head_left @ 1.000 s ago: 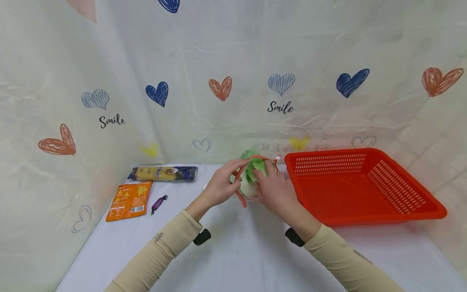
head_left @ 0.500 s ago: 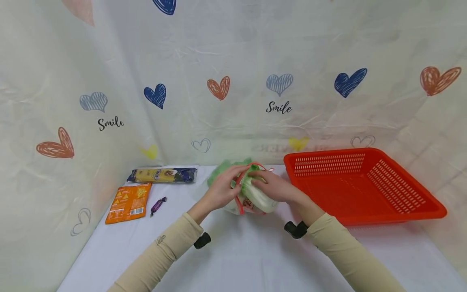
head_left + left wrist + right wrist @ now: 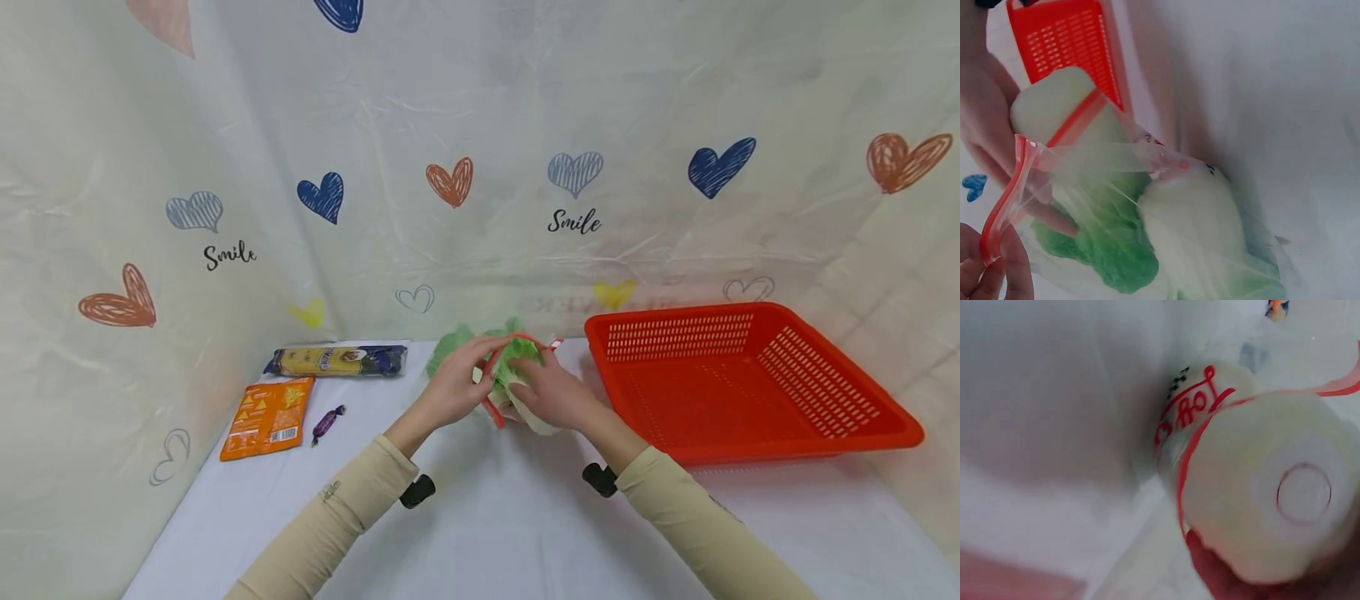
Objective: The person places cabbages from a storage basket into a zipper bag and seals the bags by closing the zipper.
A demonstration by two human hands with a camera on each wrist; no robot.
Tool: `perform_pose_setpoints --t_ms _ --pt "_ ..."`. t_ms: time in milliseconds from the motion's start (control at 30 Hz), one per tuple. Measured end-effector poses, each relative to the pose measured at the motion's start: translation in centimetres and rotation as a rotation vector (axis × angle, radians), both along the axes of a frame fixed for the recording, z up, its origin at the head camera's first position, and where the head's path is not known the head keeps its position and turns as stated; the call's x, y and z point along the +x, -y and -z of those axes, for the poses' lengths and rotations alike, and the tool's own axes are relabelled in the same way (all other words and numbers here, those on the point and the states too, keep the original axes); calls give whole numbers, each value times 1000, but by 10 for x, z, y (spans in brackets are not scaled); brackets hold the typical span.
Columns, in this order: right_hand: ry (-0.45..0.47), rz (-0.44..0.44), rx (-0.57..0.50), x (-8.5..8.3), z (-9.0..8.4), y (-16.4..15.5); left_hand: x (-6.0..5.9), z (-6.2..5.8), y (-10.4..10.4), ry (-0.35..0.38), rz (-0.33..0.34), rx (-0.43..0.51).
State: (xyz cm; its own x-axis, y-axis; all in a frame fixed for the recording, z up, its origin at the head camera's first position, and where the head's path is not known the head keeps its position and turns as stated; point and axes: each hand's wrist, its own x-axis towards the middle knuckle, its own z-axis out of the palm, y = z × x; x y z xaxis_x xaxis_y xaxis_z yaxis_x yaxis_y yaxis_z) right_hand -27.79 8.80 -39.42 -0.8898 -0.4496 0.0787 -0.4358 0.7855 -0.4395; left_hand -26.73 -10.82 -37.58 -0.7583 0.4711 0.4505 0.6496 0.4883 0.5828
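Hands (image 3: 454, 385) (image 3: 557, 390) grip a bag (image 3: 1077, 120) (left) and cabbage (image 3: 1050, 97) (right) before a "Smile" backdrop (image 3: 480, 100).

In the zip bag (image 3: 1002, 201), one napa cabbage (image 3: 1194, 231); partway through its mouth, a second cabbage (image 3: 1094, 187). Right of the bag, a basket (image 3: 720, 400); left, a food packet (image 3: 335, 360), wrapped candy (image 3: 327, 423) and, farthest, a snack pouch (image 3: 267, 418).

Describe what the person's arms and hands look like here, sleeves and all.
The sleeves are long and beige, each with a small dark mark, too small to read. The left hand and right hand are bare. A black piece, probably a camera, shows near each sleeve's end.
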Motion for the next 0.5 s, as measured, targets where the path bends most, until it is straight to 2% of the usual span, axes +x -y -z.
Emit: perform_pose_setpoints --t_ms 67,233,400,500 --pt "-14 -73 -41 4 1 -5 -1 -2 0 26 -17 18" --pt "-166 -179 -73 23 0 -15 -2 -9 0 42 -59 34" --pt "-231 -174 -86 35 3 -21 -4 -11 2 33 -97 34" --pt "-281 -144 -113 36 6 -22 -4 -10 1 34 -65 21"
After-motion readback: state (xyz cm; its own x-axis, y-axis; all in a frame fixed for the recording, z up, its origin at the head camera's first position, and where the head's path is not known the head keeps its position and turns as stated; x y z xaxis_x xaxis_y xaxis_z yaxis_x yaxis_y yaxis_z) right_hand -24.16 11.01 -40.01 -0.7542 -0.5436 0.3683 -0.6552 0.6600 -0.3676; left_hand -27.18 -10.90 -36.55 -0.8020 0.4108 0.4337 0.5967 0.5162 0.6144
